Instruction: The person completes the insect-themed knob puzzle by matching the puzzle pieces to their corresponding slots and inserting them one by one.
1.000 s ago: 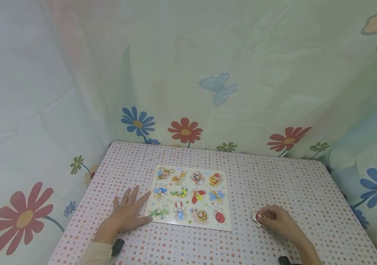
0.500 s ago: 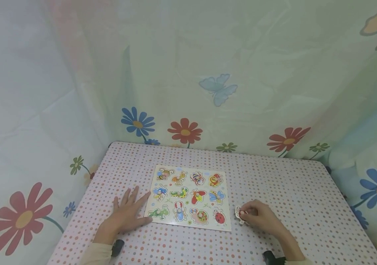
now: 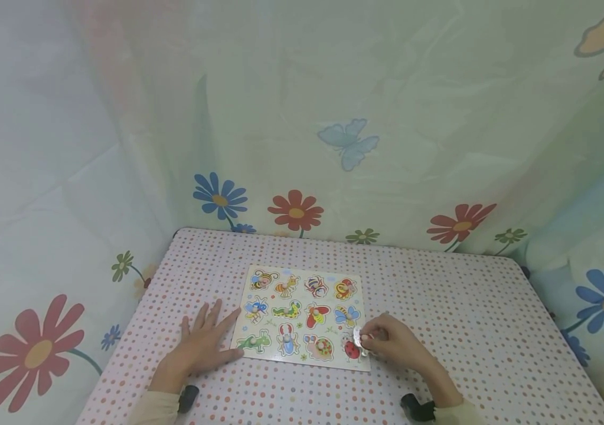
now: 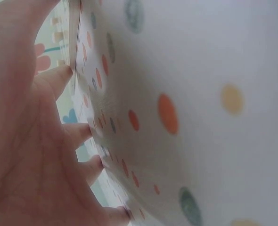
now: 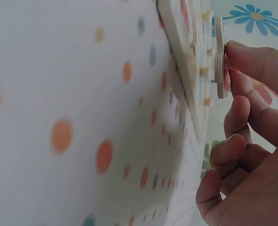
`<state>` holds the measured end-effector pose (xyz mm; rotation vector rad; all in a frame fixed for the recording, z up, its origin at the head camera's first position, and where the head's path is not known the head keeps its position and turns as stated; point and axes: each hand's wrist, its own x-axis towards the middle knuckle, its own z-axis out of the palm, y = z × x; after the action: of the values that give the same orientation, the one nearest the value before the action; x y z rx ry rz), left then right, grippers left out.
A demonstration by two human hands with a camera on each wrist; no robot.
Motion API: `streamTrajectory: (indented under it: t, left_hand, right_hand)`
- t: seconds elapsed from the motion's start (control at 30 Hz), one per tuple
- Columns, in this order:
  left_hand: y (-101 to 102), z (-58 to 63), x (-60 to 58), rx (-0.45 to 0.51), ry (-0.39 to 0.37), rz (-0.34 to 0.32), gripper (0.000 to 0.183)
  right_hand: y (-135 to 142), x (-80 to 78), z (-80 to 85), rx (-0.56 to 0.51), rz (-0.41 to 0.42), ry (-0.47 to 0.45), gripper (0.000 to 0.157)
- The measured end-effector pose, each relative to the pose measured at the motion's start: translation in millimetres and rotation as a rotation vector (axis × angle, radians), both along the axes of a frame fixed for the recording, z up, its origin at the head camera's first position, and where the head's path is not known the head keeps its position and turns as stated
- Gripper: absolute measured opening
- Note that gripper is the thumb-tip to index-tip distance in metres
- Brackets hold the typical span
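A wooden knob puzzle board (image 3: 302, 363) with colourful insect pieces lies on the table. My left hand (image 3: 201, 345) rests with fingers spread at the board's left edge, its thumb and index fingertips right at the rim. In the left wrist view, several fingertips (image 4: 95, 165) touch the tabletop. My right hand (image 3: 394, 345) pinches a small wooden puzzle piece (image 5: 219, 59) between thumb and index finger. Held above the board's right edge, the piece stands apart from the surface in the right wrist view. Beside it in the head view is the red ladybug picture (image 3: 351, 349) in the board's near right corner.
A dotted cloth (image 3: 461, 307) covers the table. Behind it hangs a fabric backdrop (image 3: 259, 147) printed with flowers and butterflies. Knobs stick up from the pieces in the board. Black wrist devices (image 3: 188, 398) are worn on both wrists.
My right hand has moved left with the puzzle piece, from the cloth right of the board to over the board's right edge. The left hand and board have stayed still.
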<state>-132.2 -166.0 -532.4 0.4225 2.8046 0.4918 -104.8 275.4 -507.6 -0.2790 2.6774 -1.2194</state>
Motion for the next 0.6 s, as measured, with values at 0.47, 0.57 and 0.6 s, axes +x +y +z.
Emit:
streamTrajectory:
  t: [0.47,0.57,0.6]
  left_hand:
    - [1,2.2,1.4,0.001,0.005,0.001,0.091]
    - [1,2.8,1.8,-0.004,0.004,0.004,0.091]
    - [1,2.7,1.7,-0.005,0.003,0.006,0.091]
  right_hand:
    - [-25,-5.7,-7.1,0.027,0.015,-0.044,0.012]
    - [-26,-6.3,-8.9,0.029,0.032,-0.034,0.011]
    - [-26,-6.4,-9.4,0.03,0.035,-0.032,0.011]
